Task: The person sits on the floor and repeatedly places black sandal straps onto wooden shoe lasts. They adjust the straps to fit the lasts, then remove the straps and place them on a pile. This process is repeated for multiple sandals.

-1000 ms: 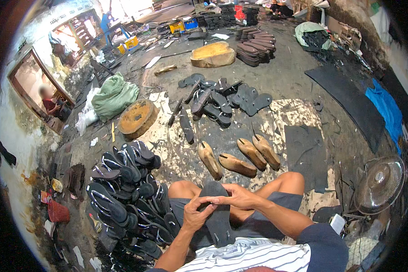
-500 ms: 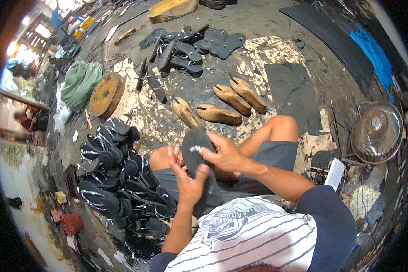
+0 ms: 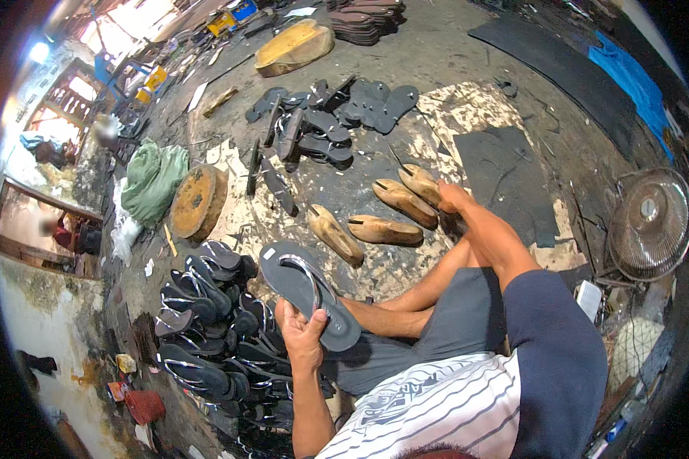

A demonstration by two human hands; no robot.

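At 10 o'clock from my chest, a dark sandal (image 3: 289, 284) is resting in just my left hand (image 3: 302, 336) now; half a second ago both hands were working on it, and its strap (image 3: 308, 274) wasn't showing. Now the footbed is facing up at me. My right hand (image 3: 453, 197) is reaching out to 12 o'clock, meeting the near end of the farthest-right of 4 wooden lasts (image 3: 417, 180). I'm judging that the 2-handed handling is giving way to 1 hand holding, 1 reaching. My left hand is closing on the heel half, thumb lying over the footbed, fingers mostly hiding beneath; my right fingers are hiding too, so I cannot tell how far they're closing or whether they're gripping. And the sandal? Its toe is pointing between 10 and 11 o'clock, its long axis running down to between 4 and 5, with the sandal pile (image 3: 199, 375) sitting around 8.
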